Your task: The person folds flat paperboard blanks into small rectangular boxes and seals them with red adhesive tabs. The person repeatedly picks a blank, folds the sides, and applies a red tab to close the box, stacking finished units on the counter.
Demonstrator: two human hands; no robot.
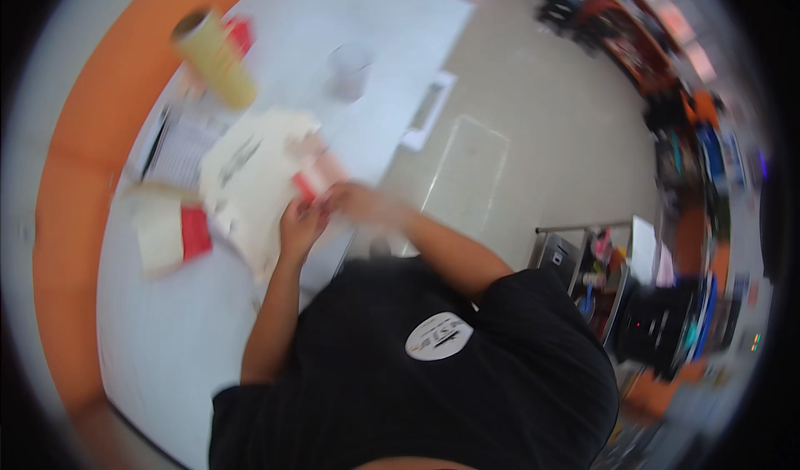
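Observation:
Both hands meet over the near right edge of the white table (158,328). My left hand (302,227) is closed, its fingertips pinched at the lower end of a flat red-and-pale-pink piece (312,185). Beside it my right hand (354,202) is also closed at that end, fingers bent inward. Motion blur hides the piece's exact kind. Just beyond and left of the hands lies a large cream sheet with dark printing (250,170), irregular in outline. To its left rests a cream-and-red flat piece (196,232).
A yellow roll with a hollow core (218,62) lies near the orange wall band (71,220), by a red item (239,35). A clear cup (350,74) stands farther right. Printed paper (179,147) lies left. Right of the tiled floor (475,153) is a loaded rack (583,262).

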